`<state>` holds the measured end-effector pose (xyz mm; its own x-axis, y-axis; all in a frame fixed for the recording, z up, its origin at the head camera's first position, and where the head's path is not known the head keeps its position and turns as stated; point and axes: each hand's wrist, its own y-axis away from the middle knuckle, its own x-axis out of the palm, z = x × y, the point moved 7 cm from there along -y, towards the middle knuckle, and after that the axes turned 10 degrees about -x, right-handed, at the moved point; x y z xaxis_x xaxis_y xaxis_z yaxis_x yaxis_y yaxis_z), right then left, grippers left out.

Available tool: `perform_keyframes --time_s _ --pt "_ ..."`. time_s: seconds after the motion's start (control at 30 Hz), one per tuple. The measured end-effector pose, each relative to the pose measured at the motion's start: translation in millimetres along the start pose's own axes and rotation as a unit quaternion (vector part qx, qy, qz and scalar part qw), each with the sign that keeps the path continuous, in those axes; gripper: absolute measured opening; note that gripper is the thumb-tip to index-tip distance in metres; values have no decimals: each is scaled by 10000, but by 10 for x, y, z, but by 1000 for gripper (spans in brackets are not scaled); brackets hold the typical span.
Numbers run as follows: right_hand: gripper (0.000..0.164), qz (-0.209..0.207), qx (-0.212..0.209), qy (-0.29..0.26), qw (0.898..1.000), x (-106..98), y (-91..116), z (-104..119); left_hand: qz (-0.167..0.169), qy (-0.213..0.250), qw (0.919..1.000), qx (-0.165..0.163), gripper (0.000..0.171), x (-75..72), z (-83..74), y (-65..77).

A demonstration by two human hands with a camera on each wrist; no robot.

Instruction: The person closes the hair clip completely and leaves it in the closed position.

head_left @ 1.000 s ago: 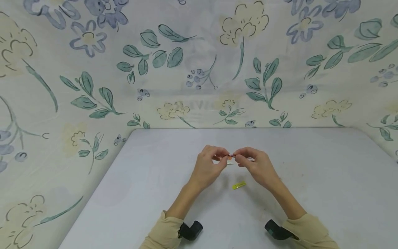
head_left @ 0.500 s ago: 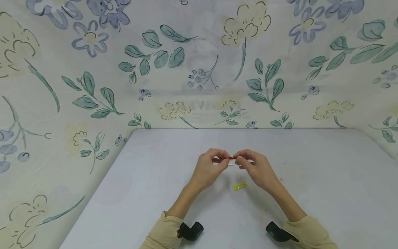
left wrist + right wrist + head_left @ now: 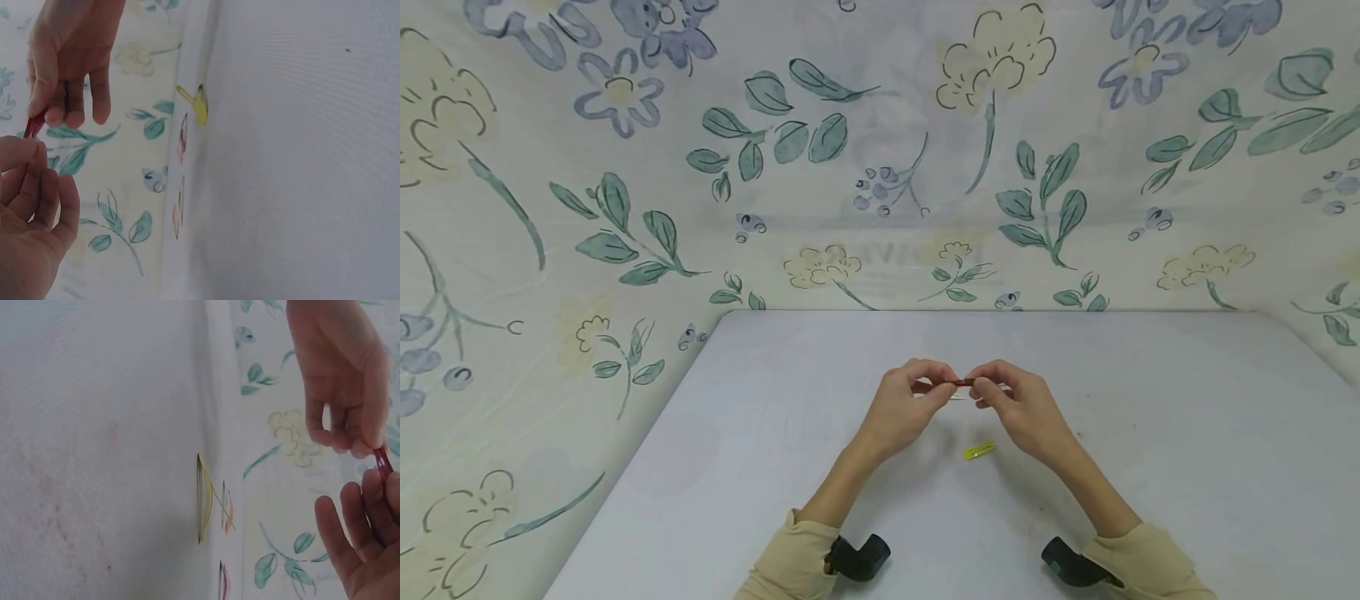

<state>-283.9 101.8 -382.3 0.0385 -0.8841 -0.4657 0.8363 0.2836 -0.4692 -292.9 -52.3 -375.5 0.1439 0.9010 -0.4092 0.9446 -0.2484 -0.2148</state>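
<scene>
A red snap hair clip (image 3: 964, 382) is held up off the table, its ends between the two hands. My left hand (image 3: 904, 410) pinches one end between thumb and fingertips. The other end is pinched by my right hand (image 3: 1021, 410). In the right wrist view the red clip (image 3: 383, 462) shows narrow slots between its strips; fingertips cover its ends. Below the hands, nearer the person, a yellow snap hair clip (image 3: 979, 450) lies on the table. The right wrist view shows this yellow clip (image 3: 207, 500) with its strips spread apart.
More clips lie beyond the yellow one: a reddish clip (image 3: 182, 142) and an orange-toned clip (image 3: 177, 215). From the head they are mostly hidden behind the hands. The white table (image 3: 760, 450) meets a floral cloth (image 3: 880, 208) at its back edge.
Both hands sit slightly lower in the head view. The red clip looks turned, showing more red, and the orange patch behind it is now covered.
</scene>
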Motion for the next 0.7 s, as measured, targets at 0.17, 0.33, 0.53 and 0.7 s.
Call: perform_keyframes --time_s 0.17,0.33,0.53,0.7 --pt "14 34 -64 -188 9998 -7 8 -7 109 160 9998 -30 7 16 -6 6" --pt "16 132 6 -384 9992 9 12 -34 216 247 9993 -149 8 34 8 9" --pt "16 280 95 -666 9973 25 3 -41 367 392 9983 -214 9 42 31 9" --pt "20 318 123 -804 9962 29 6 -52 338 432 9983 -215 9 36 48 9"
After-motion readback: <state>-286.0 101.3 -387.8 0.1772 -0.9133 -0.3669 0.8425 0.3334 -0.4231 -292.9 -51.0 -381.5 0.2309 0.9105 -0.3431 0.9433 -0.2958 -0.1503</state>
